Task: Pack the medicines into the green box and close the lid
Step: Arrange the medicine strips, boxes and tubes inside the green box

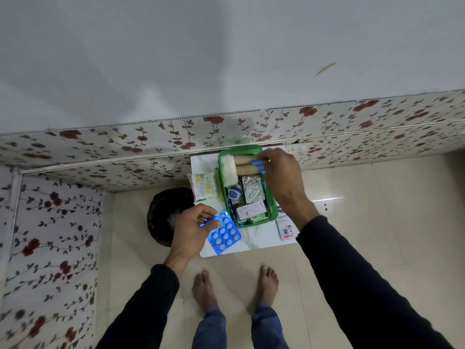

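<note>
Left hand (192, 229) fingers pinching a blue blister sheet (224, 233) — right hand (281, 176) fingers on a smaller strip (259, 165) over the green box (227, 197).

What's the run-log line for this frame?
left hand: holds blue blister pack | right hand: small blue strip over green box | lid: unseen
</note>
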